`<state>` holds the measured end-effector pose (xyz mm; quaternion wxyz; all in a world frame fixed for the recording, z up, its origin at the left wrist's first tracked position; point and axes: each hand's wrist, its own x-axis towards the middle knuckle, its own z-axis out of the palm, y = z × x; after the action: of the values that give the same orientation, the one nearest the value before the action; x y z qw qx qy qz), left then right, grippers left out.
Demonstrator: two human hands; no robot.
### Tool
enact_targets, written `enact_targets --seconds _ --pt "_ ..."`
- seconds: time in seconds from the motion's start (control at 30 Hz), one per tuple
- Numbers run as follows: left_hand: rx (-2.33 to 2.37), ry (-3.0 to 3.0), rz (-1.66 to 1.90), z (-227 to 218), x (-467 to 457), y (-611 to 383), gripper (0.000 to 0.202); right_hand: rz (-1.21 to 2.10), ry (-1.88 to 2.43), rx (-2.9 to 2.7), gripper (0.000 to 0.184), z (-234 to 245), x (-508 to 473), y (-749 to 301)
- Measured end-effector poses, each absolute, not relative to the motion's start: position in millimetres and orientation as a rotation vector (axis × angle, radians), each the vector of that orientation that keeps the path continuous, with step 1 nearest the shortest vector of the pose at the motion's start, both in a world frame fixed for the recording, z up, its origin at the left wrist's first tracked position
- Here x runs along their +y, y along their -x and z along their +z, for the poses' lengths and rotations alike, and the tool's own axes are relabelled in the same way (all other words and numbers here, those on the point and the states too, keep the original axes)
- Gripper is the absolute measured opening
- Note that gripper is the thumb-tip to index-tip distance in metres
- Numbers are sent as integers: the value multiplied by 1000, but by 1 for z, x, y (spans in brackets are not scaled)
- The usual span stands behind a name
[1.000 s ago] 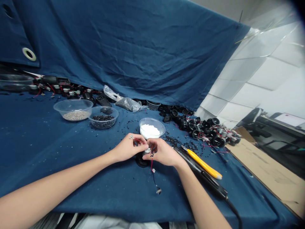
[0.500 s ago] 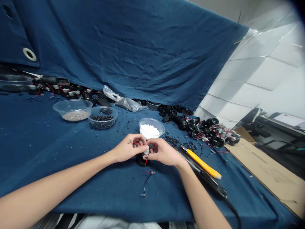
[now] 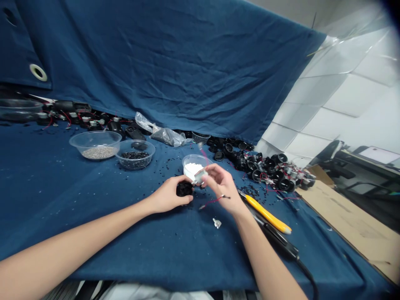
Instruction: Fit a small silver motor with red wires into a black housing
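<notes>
**Over the blue cloth, we hold a black round part and a small metal motor**

Just past our hands sits a clear bowl of white stuff. Our hands are apart, but only a little. Our left hand is closed around the black round part. Our right hand is up off the cloth, and its fingers pinch the small metal motor just over the bowl. A thin red wire hangs just under our right hand, and a tiny shiny piece lies on the cloth nearer to us.

To the right of our hands are a yellow knife and a black soldering iron, side by side. Little black bits are spread near them. Farther off past our right hand is a big pile of black parts with wires. Past our left hand are two more clear bowls, one with gray grains and one with black bits.
</notes>
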<state>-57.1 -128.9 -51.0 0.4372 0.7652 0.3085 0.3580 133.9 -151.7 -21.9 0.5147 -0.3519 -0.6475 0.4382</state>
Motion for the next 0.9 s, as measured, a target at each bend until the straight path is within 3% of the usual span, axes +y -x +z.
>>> enact_targets --seconds 0.47,0.9 --pt "700 -1604 727 -56 -127 54 36 1363 736 -1310 31 -15 -156 -137" --pt "642 -1561 741 -62 -126 52 35 1362 724 -1357 26 -18 -155 -135"
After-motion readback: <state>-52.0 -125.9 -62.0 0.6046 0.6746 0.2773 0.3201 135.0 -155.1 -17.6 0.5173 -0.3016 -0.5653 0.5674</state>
